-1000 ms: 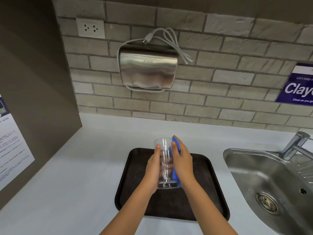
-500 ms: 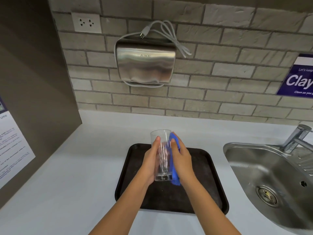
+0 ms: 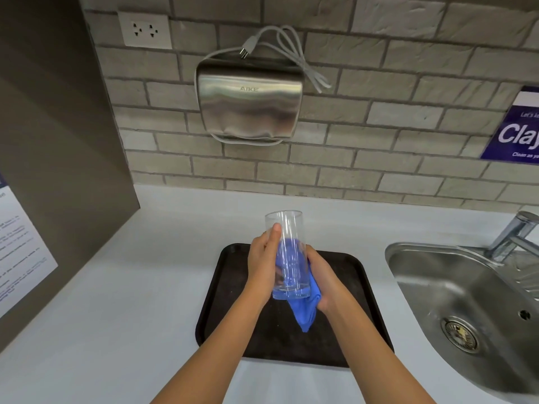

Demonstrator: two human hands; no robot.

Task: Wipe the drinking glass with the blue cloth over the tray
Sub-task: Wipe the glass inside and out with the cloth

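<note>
I see a white counter (image 3: 116, 287) under a brick wall with a steel dryer (image 3: 249, 104), a sink (image 3: 455, 287) at right, and a dark tray (image 3: 233, 287) in the middle. Over the tray, my left hand (image 3: 262, 266) is clasped round the glass (image 3: 287, 252). Since a moment ago my right hand (image 3: 326, 282) has slid lower and behind, pressing the cloth (image 3: 303, 313) to the base. Its fingers are hidden; I cannot tell their grip.

Shared office pantry: steel sink (image 3: 455, 290), wall-mounted hand dryer (image 3: 249, 107), "clean as you go" notice (image 3: 519, 132)
</note>
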